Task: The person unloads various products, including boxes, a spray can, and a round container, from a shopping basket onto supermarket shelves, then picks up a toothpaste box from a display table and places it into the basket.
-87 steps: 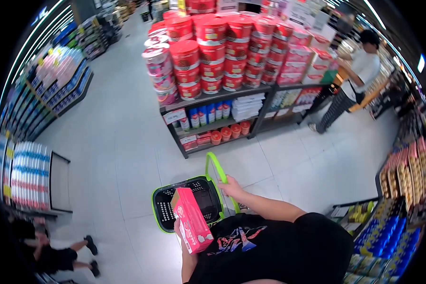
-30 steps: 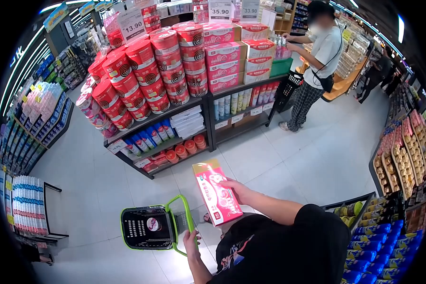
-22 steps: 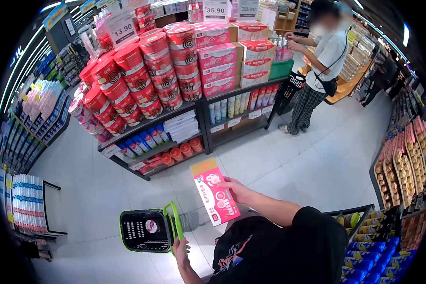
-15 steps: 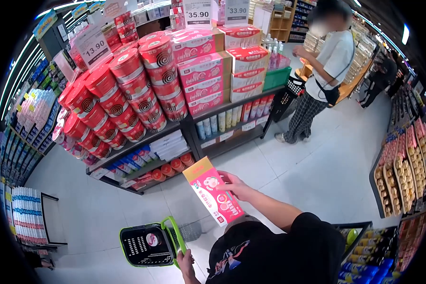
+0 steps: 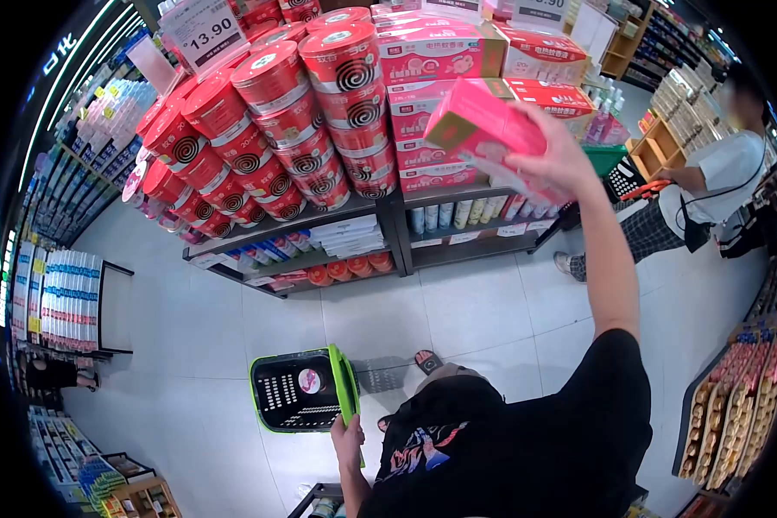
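Observation:
My right hand (image 5: 559, 154) is closed around a pink box of mosquito repellent liquid (image 5: 479, 121) with a gold end. It is raised, tilted and slightly blurred, in front of stacked pink boxes (image 5: 423, 56) and red-and-white boxes (image 5: 540, 56) on the display shelf. Whether the held box touches the stack I cannot tell. Low on my left, my left hand (image 5: 348, 439) grips the green handle of a black shopping basket (image 5: 289, 388). Inside the basket only a round pink-and-white sticker shows on the bottom.
Red mosquito coil tubs (image 5: 276, 82) are piled left of the boxes, behind a 13.90 price sign (image 5: 203, 34). A person in a white shirt (image 5: 729, 168) stands at the right. Snack racks (image 5: 738, 410) line the lower right; another stocked rack (image 5: 69, 298) is at the left.
My right hand has lifted the box from in front of me up to the stacked boxes. The basket stays in my left hand. The other person appears farther right in view.

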Tool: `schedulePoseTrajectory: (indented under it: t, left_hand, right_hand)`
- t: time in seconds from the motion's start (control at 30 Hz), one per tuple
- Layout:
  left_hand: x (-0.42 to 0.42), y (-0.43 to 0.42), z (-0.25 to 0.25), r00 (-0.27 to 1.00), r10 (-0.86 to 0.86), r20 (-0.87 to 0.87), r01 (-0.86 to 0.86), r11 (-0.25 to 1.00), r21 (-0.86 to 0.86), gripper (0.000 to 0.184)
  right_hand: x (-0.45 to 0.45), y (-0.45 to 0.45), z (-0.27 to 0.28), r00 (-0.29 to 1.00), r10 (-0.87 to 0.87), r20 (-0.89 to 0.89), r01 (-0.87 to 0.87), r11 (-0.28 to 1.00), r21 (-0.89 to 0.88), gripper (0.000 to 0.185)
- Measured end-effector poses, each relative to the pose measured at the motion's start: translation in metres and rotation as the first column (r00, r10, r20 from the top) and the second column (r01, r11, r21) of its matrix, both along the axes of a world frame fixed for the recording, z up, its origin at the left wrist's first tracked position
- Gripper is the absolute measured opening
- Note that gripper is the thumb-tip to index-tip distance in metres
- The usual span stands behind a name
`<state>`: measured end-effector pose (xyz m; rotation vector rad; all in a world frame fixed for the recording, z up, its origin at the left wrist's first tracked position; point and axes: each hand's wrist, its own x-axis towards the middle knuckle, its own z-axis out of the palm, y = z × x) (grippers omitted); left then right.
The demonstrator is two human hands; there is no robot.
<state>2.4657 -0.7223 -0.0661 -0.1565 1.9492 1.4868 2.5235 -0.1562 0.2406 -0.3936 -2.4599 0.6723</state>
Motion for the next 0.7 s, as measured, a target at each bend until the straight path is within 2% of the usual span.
schedulePoseTrajectory:
  t: [0.03,0.1,0.13,0.2,0.23,0.3,0.37,0.43,0.47,0.53,0.57,0.63,0.67,0.7]
  left_hand:
    - [0.000,0.005,0.003,1.000,0.009,-0.001,-0.009,1.000,0.000,0.017]
    - [0.001,0.014,0.008,0.998,0.028,-0.050,-0.026,0.999,0.046,0.018]
    - [0.003,0.019,0.010,0.997,0.068,-0.027,-0.067,0.997,0.049,0.017]
    - [0.009,0.024,0.010,0.996,0.082,-0.019,-0.080,0.994,0.078,0.016]
    - [0.011,0.027,0.008,0.996,0.083,-0.013,-0.081,0.990,0.113,0.016]
    - [0.018,0.035,0.008,0.996,0.088,-0.021,-0.084,0.989,0.125,0.015]
    - [0.024,0.045,0.014,0.995,0.101,0.015,-0.102,0.980,0.168,0.016]
    - [0.028,0.052,0.015,0.995,0.097,0.019,-0.099,0.984,0.149,0.017]
    - [0.030,0.050,0.007,0.995,0.097,0.023,-0.100,0.981,0.167,0.017]
    - [0.032,0.053,0.006,0.994,0.101,0.028,-0.105,0.979,0.174,0.018]
    - [0.032,0.053,0.009,0.995,0.100,0.029,-0.103,0.980,0.169,0.018]
    - [0.031,0.056,0.013,0.994,0.105,0.038,-0.111,0.974,0.198,0.018]
    - [0.029,0.056,0.014,0.994,0.103,0.041,-0.109,0.975,0.196,0.018]
    - [0.028,0.054,0.014,0.994,0.106,0.037,-0.111,0.974,0.197,0.018]
  right_hand:
    - [-0.012,0.017,0.014,1.000,0.020,-0.022,-0.018,0.995,0.100,0.075]
    - [-0.042,0.054,0.037,0.999,0.007,0.042,-0.018,0.964,0.266,0.075]
    - [-0.059,0.073,0.042,0.999,0.018,0.040,-0.028,0.964,0.266,0.075]
    - [-0.092,0.102,0.045,0.999,-0.016,0.049,-0.008,0.887,0.462,0.076]
    - [-0.105,0.106,0.048,0.999,-0.003,0.046,-0.019,0.885,0.464,0.076]
    - [-0.128,0.114,0.055,0.977,-0.023,0.210,-0.059,0.924,0.377,0.079]
    - [-0.146,0.122,0.056,0.976,0.037,0.215,-0.115,0.926,0.361,0.079]
    - [-0.151,0.107,0.065,0.936,-0.049,0.349,-0.041,0.968,0.246,0.076]
    - [-0.156,0.115,0.060,0.937,-0.047,0.347,-0.043,0.968,0.245,0.076]
    - [-0.168,0.134,0.045,0.988,-0.008,0.156,-0.088,0.798,0.596,0.070]
    - [-0.168,0.138,0.038,0.988,-0.009,0.157,-0.087,0.801,0.592,0.070]
    - [-0.165,0.134,0.030,0.998,-0.046,0.041,0.001,0.686,0.727,0.064]
    - [-0.163,0.133,0.026,0.998,-0.049,0.044,0.001,0.687,0.726,0.064]
    - [-0.157,0.131,0.019,0.997,-0.074,-0.031,0.074,0.706,0.705,0.062]
